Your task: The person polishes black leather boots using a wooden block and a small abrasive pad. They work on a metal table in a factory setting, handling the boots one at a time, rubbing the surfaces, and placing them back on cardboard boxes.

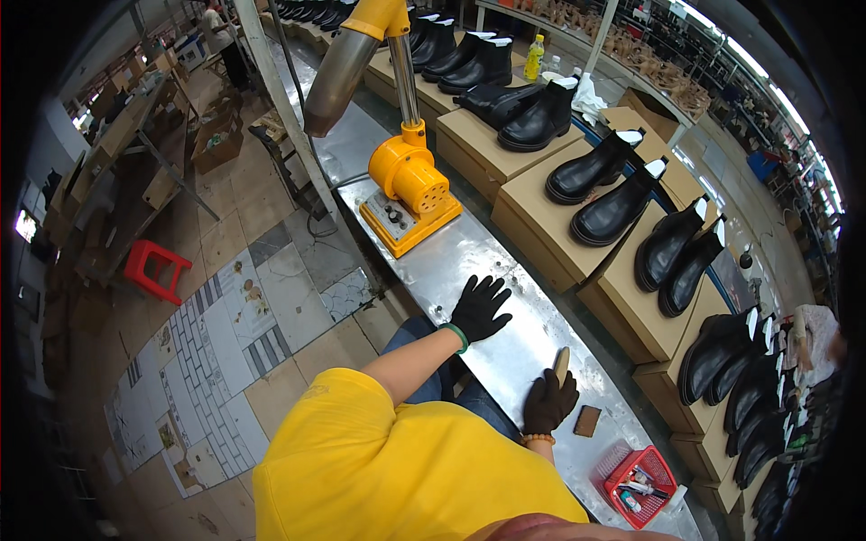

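Note:
My left hand [480, 310], in a black glove with a green band at the wrist, lies flat on the metal bench top [424, 279] with its fingers spread. It holds nothing. Farther right, my right hand [549, 403], also black-gloved and with a beaded bracelet, rests on the bench with its fingers apart. Its fingertips meet the near end of a slim tan piece [562, 362], whose kind I cannot make out; the glove hides part of it. Beside this hand is a small brown block [587, 421].
A yellow machine [413, 185] with a metal nozzle [338, 90] stands on the far bench. A red basket [639, 487] of small items sits near right. Black ankle boots [600, 171] line cardboard boxes [550, 225] along the right. A red stool [158, 270] stands on the left floor.

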`<action>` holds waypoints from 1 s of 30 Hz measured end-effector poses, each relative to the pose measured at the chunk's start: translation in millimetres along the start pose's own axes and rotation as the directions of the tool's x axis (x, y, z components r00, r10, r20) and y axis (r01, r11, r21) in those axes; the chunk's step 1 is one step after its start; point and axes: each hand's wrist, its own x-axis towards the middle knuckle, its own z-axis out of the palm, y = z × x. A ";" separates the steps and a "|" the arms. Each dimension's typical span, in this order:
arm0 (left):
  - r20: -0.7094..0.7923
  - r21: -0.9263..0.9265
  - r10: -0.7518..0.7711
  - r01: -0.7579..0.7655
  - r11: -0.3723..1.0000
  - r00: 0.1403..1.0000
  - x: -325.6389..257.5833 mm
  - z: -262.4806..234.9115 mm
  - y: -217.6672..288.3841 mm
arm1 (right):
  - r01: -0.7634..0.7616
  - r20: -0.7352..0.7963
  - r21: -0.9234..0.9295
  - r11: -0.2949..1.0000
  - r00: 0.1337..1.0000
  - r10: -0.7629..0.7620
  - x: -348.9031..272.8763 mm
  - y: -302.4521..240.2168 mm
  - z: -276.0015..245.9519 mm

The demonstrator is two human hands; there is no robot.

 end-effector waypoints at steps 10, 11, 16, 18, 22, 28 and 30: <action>0.019 -0.025 -0.022 0.023 0.999 1.000 1.3 0.7 -3.9 | -0.014 0.032 0.014 1.000 0.999 0.013 2.5 -2.3 1.5; 0.022 -0.024 -0.021 0.021 0.999 1.000 1.0 0.6 -4.4 | -0.007 0.033 0.016 1.000 0.999 0.006 3.5 -3.6 0.5; -0.028 -0.039 -0.009 0.008 0.999 1.000 -2.0 6.6 -7.4 | -0.033 0.050 -0.019 0.999 0.998 0.034 -3.7 -1.5 6.0; -0.001 -0.067 -0.003 0.003 0.998 1.000 -0.4 4.7 -6.0 | -0.055 0.050 -0.002 0.998 0.997 0.055 -3.7 -3.1 4.0; 0.012 -0.063 -0.016 0.017 0.998 1.000 -1.2 1.4 -5.4 | -0.030 0.067 -0.027 0.999 0.997 0.031 0.3 -6.4 1.5; 0.003 -0.064 -0.013 0.013 0.998 1.000 -0.6 2.2 -7.6 | 0.007 0.026 -0.022 1.000 1.000 -0.007 2.7 -9.2 1.2; -0.011 -0.057 -0.020 0.019 0.998 1.000 -1.4 3.0 -9.5 | -0.018 0.050 -0.009 1.000 0.999 0.018 1.0 -6.8 4.6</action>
